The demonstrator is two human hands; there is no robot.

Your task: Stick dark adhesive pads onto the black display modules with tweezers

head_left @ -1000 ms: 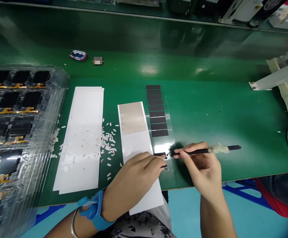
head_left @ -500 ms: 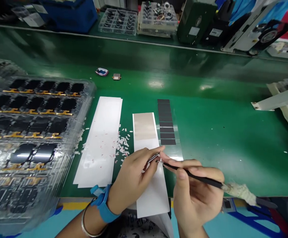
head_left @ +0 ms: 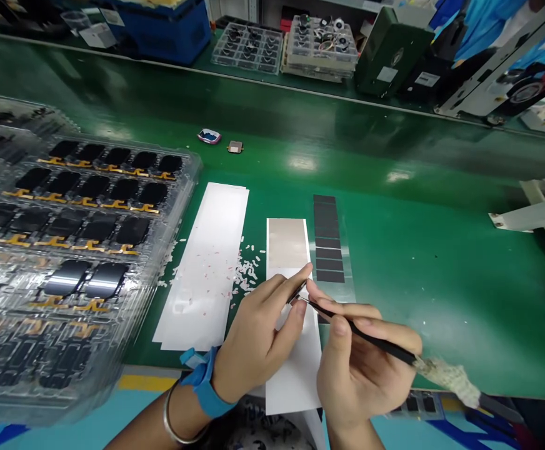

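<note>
My left hand, with a blue band and a bangle at the wrist, pinches a small thin piece with a dark edge between thumb and fingers. Most of that piece is hidden by the fingers. In my right hand is a slim black tool with a fine pointed tip and a pale wrapping near its rear end. Its tip meets or nearly meets the piece; I cannot tell which. Below both hands lies a white paper strip with a beige sheet at its far end.
Stacked clear trays with black screens stand at left. White sheets lie beside scattered white bits. A clear film with black rectangles lies right of the strip. Two small parts sit farther back, below a shelf.
The view has swung left, so the bench things appear farther right. Both hands keep nearly the same pose, with the tool tip still at the small piece.
</note>
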